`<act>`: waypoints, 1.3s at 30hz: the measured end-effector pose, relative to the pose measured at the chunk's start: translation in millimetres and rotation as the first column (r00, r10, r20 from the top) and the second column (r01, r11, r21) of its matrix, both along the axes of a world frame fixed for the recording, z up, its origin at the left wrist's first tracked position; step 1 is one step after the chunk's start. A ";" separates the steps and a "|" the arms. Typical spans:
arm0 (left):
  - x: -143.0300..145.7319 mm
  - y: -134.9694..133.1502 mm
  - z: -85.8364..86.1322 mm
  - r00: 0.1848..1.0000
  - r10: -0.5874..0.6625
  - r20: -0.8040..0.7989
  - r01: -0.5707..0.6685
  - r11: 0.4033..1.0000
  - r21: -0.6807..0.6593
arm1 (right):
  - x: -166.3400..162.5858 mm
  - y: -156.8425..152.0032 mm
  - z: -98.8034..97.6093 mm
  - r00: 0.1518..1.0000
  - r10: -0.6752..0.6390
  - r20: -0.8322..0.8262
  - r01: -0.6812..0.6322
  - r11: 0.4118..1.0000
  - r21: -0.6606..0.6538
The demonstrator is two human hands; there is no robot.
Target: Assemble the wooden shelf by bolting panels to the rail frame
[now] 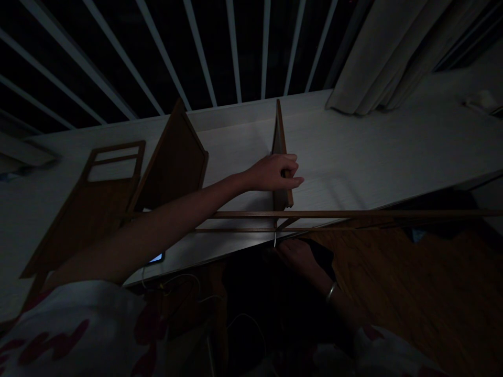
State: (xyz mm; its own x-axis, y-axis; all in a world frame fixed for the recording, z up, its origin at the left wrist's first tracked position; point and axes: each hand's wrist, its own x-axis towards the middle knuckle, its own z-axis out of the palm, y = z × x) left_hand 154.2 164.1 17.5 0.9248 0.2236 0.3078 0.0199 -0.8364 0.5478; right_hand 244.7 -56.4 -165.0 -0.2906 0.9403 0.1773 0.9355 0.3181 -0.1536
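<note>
My left hand point(273, 174) reaches across the long wooden rails point(334, 214) and is closed on the edge of an upright wooden panel point(279, 133). Below the rails, my right hand point(296, 255) is closed around a tool with a thin metal shaft point(275, 239). The shaft points up at the lower rail, close to the panel's near end. Its handle is hidden in my dark fingers, so I cannot make out the exact kind. A second wooden panel point(175, 154) stands upright to the left, behind my left forearm.
A wooden frame panel point(84, 209) lies at the left on the white ledge point(334, 152). A lit phone point(157, 257) with a white cable rests by the ledge's edge. Window bars point(233, 52) and a curtain point(377, 57) stand behind. Wooden floor point(393, 272) shows at lower right.
</note>
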 end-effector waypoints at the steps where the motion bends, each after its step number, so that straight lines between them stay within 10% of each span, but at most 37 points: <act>1: -0.1 -0.3 0.3 1.000 0.002 -0.001 -0.002 1.000 -0.002 | -0.7 0.2 0.5 1.000 -0.011 -0.007 0.011 1.000 -0.011; 13: -0.3 -0.3 1.5 1.000 0.011 -0.022 -0.011 1.000 0.007 | -4.6 -2.4 -1.1 0.987 -0.155 -0.032 0.150 0.980 -0.128; 20: 0.0 -0.4 0.8 1.000 0.012 -0.014 -0.012 1.000 0.000 | -17.6 -11.2 -4.9 0.858 -0.390 -0.335 0.297 0.908 -0.295; 28: 0.4 0.1 0.7 1.000 0.002 -0.007 -0.002 1.000 -0.001 | -36.8 -14.2 -14.3 0.419 -0.589 -0.691 0.407 0.802 -0.438; 34: 1.0 0.2 0.6 1.000 0.011 -0.016 -0.011 1.000 -0.002 | -42.6 -12.2 -25.6 -0.064 -0.635 -0.770 0.262 0.734 -0.627; 39: 0.7 -0.1 0.8 1.000 0.006 -0.022 -0.006 1.000 -0.004 | -46.2 -12.8 -29.5 -0.255 -0.584 -0.770 0.174 0.756 -0.631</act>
State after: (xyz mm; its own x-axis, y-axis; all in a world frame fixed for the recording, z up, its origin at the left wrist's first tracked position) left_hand 154.9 164.0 18.4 0.9300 0.2305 0.2865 0.0372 -0.8341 0.5504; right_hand 198.4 -69.2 -194.6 0.4063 0.8285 -0.3854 -0.3289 -0.2609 -0.9076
